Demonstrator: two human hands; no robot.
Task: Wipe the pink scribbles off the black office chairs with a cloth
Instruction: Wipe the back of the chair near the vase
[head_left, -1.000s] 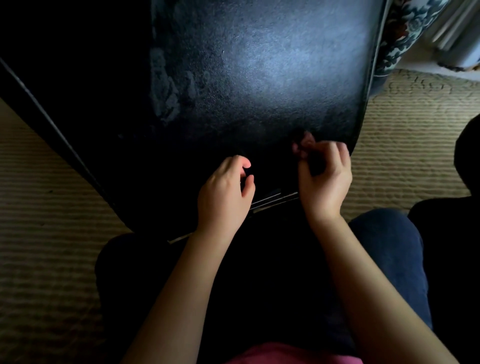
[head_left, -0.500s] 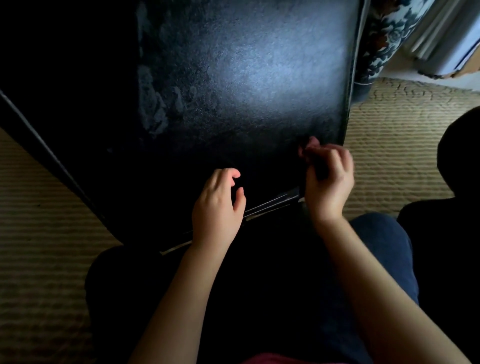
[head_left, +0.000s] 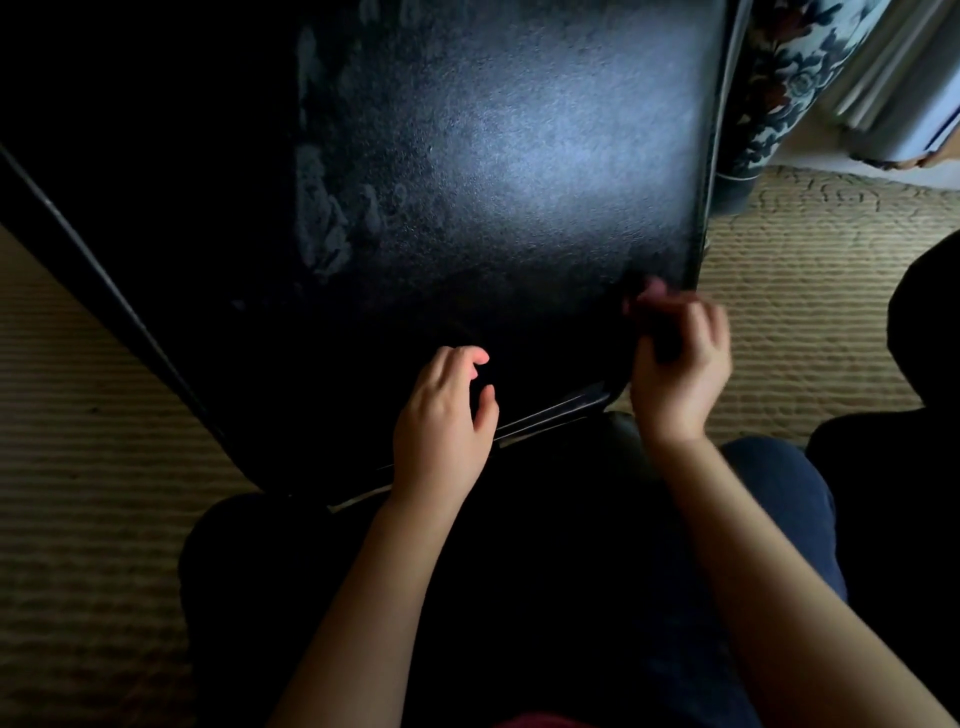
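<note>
One black chair (head_left: 493, 182) filled the view, and a second dark shape (head_left: 924, 353) at the right edge was too dim to count as another. Two hands showed, a left hand (head_left: 441, 421) and a right hand (head_left: 680, 364), with two bare forearms (head_left: 363, 597). There was one dark cloth (head_left: 657, 332), one blue-and-white patterned pot (head_left: 779, 78), one woven rug (head_left: 805, 312), and one cluster of pale smudges (head_left: 322, 223) on the chair. One blue trouser leg (head_left: 779, 499) was lit enough to count.

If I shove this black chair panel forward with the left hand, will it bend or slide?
Probably stiff: the black chair panel lies flat with straight edges. Its grained, leather-like surface suggests grip under the left hand, not slip. Being broad, it likely feels heavy.
</note>
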